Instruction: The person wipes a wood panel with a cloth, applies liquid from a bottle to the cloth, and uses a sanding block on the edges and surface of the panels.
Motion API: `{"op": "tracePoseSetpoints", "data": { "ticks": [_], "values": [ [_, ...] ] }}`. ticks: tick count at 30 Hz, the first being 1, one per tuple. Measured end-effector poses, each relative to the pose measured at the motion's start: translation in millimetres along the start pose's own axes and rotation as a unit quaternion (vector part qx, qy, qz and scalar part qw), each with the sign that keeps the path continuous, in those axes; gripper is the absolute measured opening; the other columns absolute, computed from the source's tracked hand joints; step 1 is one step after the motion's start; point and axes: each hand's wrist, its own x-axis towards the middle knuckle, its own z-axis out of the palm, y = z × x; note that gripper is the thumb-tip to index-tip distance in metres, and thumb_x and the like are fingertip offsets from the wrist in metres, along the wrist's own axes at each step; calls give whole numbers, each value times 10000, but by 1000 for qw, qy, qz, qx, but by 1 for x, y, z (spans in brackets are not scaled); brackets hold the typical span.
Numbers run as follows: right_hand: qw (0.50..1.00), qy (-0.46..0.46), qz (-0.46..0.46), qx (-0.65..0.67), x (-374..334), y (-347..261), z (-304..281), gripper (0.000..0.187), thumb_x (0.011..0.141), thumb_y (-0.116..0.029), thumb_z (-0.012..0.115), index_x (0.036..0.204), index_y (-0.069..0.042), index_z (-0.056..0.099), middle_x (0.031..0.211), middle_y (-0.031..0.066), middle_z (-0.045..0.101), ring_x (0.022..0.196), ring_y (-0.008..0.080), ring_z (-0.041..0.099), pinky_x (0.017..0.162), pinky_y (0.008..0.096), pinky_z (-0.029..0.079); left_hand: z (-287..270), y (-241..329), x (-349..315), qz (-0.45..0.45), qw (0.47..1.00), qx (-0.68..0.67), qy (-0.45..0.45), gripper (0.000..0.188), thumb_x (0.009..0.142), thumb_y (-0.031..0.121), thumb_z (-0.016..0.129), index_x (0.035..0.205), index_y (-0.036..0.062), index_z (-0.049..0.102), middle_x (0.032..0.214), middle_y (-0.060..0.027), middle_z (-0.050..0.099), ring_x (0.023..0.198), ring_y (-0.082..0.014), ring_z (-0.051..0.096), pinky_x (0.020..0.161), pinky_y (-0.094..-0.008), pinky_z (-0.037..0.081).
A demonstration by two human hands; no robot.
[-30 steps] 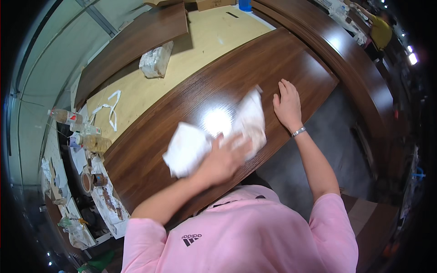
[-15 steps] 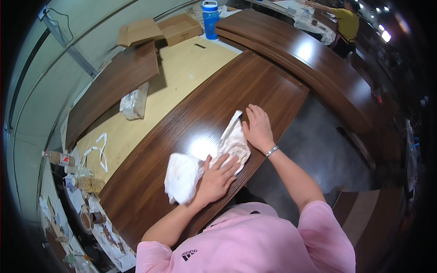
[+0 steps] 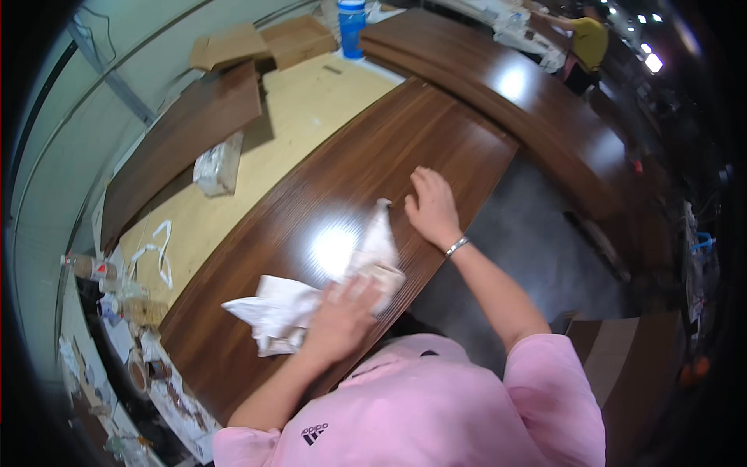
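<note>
A white cloth point(image 3: 284, 303) lies crumpled across a dark brown wood-grain board point(image 3: 303, 210). My left hand point(image 3: 346, 311) rests flat on the cloth's middle with its fingers spread, a little blurred by motion. Cloth shows on both sides of that hand, with a narrow end pointing up toward the far part of the board. To the right, my right hand point(image 3: 432, 206) is over the board near its right edge, fingers loosely bent, with nothing in it. A metal bracelet point(image 3: 457, 247) circles that wrist.
A stack of brown boards point(image 3: 482, 62) stands beyond. On the pale table at left are a slanted brown panel point(image 3: 187, 140), a wrapped block point(image 3: 218, 167), cardboard boxes point(image 3: 296, 40) and a blue bottle point(image 3: 351, 31). Plastic bottles point(image 3: 144, 311) line the left edge. A person point(image 3: 589, 43) works far off.
My left hand and the cloth under it have moved left. The cloth's left part has spread out into a point. My right hand has drawn slightly away from the cloth.
</note>
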Motion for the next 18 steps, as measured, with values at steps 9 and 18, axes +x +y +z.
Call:
{"op": "tracePoseSetpoints", "data": {
  "ticks": [9,18],
  "values": [
    [1000,-13,16,-15,7,-8,-5,422,910,-243,612,1234,26,584,1345,162,535,1286,316,459,1100,445,346,14,-59,11,-93,979,110,145,512,886,140,561,1377,15,491,1382,-218,519,1220,-399,516,1046,-551,367],
    [1000,-3,8,3,1,3,-7,431,965,-300,579,1241,30,592,1356,155,554,1288,320,473,1092,430,369,-2,-151,-125,-288,926,215,116,467,971,201,474,1391,-1,486,1440,-209,487,1369,-353,428,1118,-601,271]
  ]
}}
